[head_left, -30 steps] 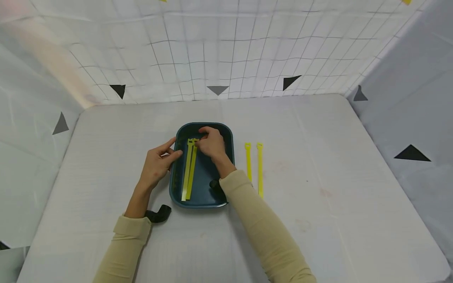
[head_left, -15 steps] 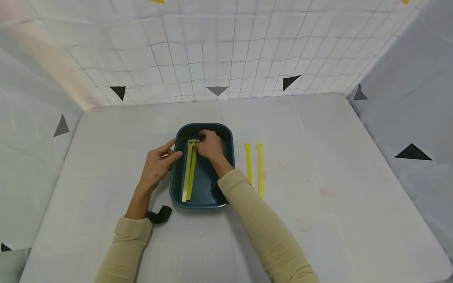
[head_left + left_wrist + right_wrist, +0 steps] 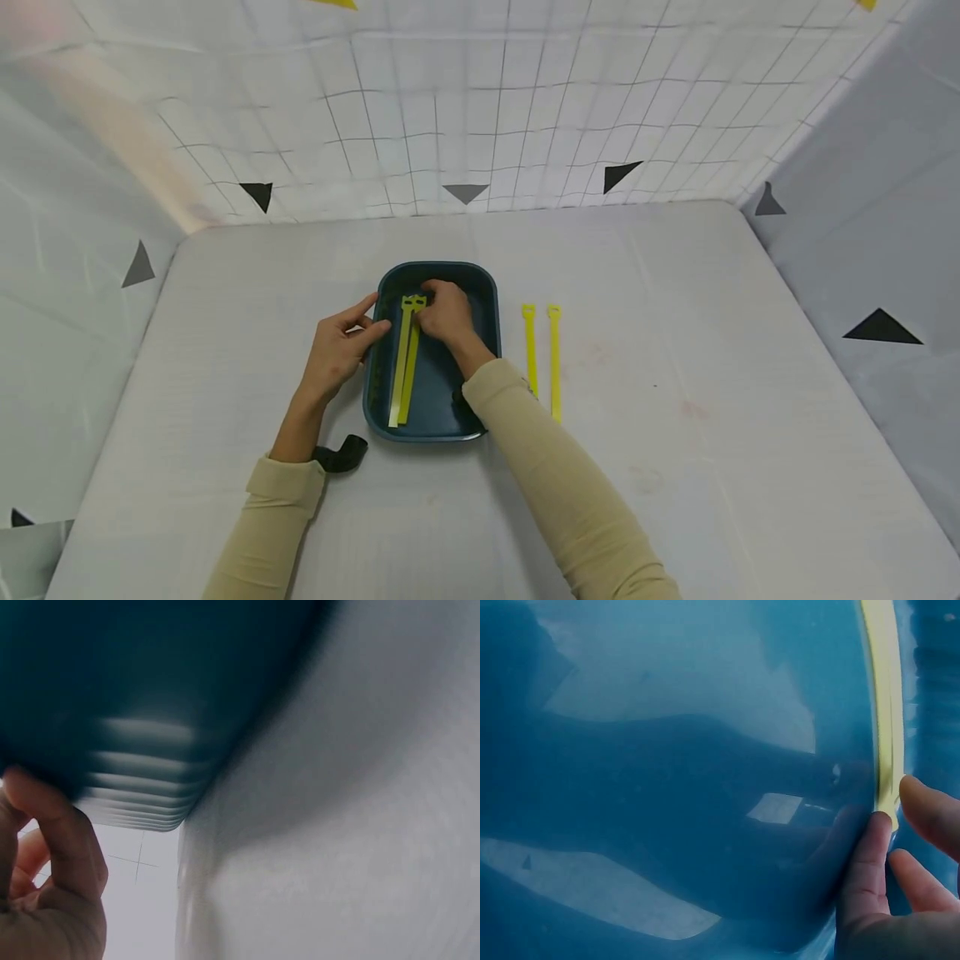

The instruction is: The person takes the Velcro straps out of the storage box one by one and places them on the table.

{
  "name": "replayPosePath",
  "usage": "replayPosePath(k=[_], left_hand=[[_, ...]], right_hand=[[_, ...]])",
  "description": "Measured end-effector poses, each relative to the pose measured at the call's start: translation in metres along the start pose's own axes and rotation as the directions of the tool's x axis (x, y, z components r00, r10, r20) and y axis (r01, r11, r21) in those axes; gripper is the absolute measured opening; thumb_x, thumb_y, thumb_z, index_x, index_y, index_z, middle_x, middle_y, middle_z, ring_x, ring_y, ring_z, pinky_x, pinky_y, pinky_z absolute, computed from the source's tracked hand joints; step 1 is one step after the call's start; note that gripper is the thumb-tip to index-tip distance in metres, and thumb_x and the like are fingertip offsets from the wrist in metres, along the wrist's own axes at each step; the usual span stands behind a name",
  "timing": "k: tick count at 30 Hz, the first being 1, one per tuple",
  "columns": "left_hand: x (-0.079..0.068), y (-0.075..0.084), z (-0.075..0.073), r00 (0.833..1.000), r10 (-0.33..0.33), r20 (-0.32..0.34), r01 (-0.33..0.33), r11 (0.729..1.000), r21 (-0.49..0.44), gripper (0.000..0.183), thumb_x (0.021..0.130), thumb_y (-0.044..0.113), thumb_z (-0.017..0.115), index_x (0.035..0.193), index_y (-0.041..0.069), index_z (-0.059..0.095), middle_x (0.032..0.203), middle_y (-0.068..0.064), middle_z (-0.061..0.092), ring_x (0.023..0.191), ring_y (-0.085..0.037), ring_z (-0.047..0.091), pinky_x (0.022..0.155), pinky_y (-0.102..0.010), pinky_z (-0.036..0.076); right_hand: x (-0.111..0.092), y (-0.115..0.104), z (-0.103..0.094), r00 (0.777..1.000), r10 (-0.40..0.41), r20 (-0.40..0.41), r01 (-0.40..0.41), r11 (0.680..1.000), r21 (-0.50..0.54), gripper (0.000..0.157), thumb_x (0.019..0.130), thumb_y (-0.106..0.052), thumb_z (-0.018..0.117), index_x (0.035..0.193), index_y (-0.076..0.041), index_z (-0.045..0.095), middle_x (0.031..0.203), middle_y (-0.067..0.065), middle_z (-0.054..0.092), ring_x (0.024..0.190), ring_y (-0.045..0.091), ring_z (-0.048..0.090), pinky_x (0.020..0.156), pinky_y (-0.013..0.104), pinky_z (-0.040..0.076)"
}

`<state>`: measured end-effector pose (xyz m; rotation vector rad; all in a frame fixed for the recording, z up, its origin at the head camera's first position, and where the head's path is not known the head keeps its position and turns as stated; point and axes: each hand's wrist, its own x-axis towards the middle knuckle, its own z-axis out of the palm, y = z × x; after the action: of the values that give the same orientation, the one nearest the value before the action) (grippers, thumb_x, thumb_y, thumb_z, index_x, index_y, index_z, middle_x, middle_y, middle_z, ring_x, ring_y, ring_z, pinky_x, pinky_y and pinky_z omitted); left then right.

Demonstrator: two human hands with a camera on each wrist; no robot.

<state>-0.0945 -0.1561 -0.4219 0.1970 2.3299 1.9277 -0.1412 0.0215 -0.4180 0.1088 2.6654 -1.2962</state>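
In the head view a dark teal tray (image 3: 438,408) sits on the white table, with yellow cable ties (image 3: 406,367) lying lengthwise along its left side. My left hand (image 3: 335,354) grips the tray's left rim, thumb over the edge and fingers along the outer wall. Over the upper part of the tray, my right hand (image 3: 448,312) has its fingertips at the slotted heads of the ties. The right wrist view shows thumb and finger pinching the end of a yellow cable tie (image 3: 885,712). Outside the tray to the right lie two more yellow cable ties (image 3: 555,358), partly hidden by my sleeve.
Black wrist gear (image 3: 343,454) shows by my left cuff, and a dark piece (image 3: 458,397) by my right cuff. A white gridded curtain (image 3: 465,108) hangs behind the table, with grey sheets (image 3: 862,208) at the sides. Bare white tabletop (image 3: 712,375) extends to the right.
Over the last second my right hand has drawn slightly down, and its fingers at the tie heads have closed in a little. The left hand and tray hold still.
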Motion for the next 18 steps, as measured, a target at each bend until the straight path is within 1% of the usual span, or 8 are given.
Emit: replayPosePath(k=[3,6,14,18], left_hand=[[-0.003,0.011,0.001,1.0,0.001,-0.002,-0.001,1.0,0.007,0.055,0.095,0.007,0.066,0.145,-0.002,0.045,0.089,-0.018,0.058,0.051,-0.008,0.049,0.046,-0.027,0.045],[-0.006,0.02,0.002,1.0,0.005,-0.002,-0.005,1.0,0.024,0.055,0.095,0.006,0.066,0.145,-0.004,0.044,0.088,-0.018,0.058,0.051,-0.009,0.049,0.047,-0.027,0.045],[-0.007,0.022,0.003,1.0,0.008,0.003,-0.008,1.0,0.03,0.054,0.096,0.006,0.065,0.145,-0.004,0.044,0.089,-0.019,0.059,0.051,-0.009,0.05,0.047,-0.028,0.046],[-0.008,0.022,0.003,1.0,-0.003,0.001,0.003,0.999,0.043,0.054,0.096,0.007,0.065,0.145,-0.004,0.044,0.09,-0.019,0.059,0.052,-0.009,0.049,0.047,-0.028,0.046]], right_hand=[[0.001,0.0,0.001,1.0,-0.006,0.007,0.006,1.0,0.0,0.052,0.085,-0.004,0.074,0.135,-0.007,0.06,0.121,0.013,0.062,0.1,0.023,0.058,0.087,0.034,0.051],[0.002,0.001,0.001,1.0,-0.014,0.013,0.014,1.0,-0.001,0.053,0.084,-0.004,0.075,0.135,-0.006,0.06,0.122,0.013,0.061,0.101,0.023,0.058,0.088,0.035,0.05],[0.003,0.003,0.002,1.0,-0.021,0.023,0.022,0.999,-0.033,0.052,0.085,-0.006,0.075,0.135,-0.006,0.06,0.131,0.012,0.058,0.106,0.024,0.057,0.091,0.034,0.049],[0.004,0.004,0.003,0.999,-0.022,0.03,0.024,0.998,-0.064,0.05,0.086,-0.007,0.074,0.134,-0.005,0.061,0.132,0.012,0.057,0.106,0.024,0.056,0.091,0.033,0.049]])
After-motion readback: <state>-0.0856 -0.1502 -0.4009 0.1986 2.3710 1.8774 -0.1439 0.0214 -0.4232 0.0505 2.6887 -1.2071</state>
